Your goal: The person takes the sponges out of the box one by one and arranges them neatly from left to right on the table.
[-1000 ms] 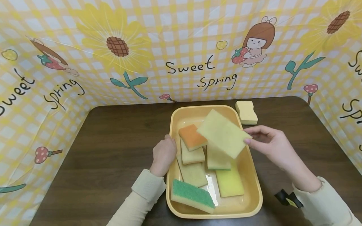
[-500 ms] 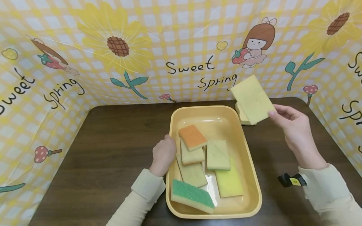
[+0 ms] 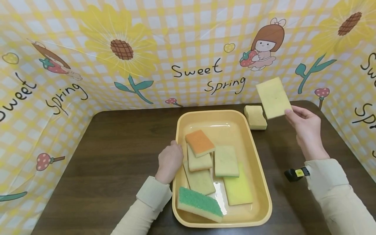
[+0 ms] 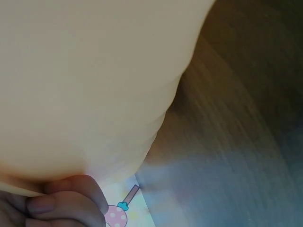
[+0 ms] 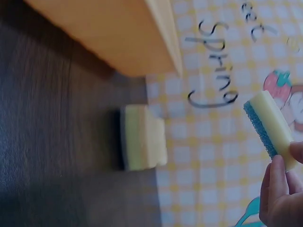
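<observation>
My right hand (image 3: pixel 306 130) pinches a pale yellow sponge (image 3: pixel 274 98) by its lower right corner, raised beyond the tray's far right end. The right wrist view shows a blue scouring layer on the underside of this sponge (image 5: pixel 271 125). Just left of and below it, on the table, a stack of sponges (image 5: pixel 144 137) with a wavy-edged one on top stands beside the tray. My left hand (image 3: pixel 170 160) grips the left rim of the yellow tray (image 3: pixel 265 192); in the left wrist view its curled fingers (image 4: pixel 71 203) meet the rim.
Inside the tray lie several sponges: an orange-topped one (image 3: pixel 200 142), pale ones (image 3: pixel 227 160), a bright yellow one (image 3: pixel 239 191) and a green-topped one (image 3: pixel 199 200) leaning near the front. A checked cloth backdrop (image 3: pixel 188 42) rises behind and beside the dark wooden table (image 3: pixel 117 156).
My right hand has carried the pale sponge from over the tray up and to the right, past the stack. The left hand has stayed on the tray's rim.
</observation>
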### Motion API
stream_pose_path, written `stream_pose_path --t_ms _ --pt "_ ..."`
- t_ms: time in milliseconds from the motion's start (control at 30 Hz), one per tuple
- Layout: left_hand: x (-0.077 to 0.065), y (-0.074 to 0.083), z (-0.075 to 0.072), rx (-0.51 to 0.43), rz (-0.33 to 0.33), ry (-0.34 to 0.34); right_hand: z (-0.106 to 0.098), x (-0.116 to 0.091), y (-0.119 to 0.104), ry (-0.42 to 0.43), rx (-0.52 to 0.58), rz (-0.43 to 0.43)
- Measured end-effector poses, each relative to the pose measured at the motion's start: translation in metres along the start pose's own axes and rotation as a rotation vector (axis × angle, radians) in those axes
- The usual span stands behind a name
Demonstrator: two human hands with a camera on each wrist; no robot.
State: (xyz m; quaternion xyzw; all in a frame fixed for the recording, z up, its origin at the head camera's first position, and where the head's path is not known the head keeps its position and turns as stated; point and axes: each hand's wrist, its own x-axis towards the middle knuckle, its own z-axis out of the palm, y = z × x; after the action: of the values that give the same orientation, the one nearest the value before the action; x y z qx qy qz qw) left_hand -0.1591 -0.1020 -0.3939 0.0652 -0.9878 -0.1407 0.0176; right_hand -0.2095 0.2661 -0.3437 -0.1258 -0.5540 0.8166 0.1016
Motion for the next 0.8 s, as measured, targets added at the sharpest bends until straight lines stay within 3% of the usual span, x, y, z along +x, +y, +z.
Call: stream_pose_path --t_ms 800 --pt "0.0 -0.001 0.002 0.005 -0.017 -0.01 -0.023 0.037 0.028 0.327 0.031 0.176"
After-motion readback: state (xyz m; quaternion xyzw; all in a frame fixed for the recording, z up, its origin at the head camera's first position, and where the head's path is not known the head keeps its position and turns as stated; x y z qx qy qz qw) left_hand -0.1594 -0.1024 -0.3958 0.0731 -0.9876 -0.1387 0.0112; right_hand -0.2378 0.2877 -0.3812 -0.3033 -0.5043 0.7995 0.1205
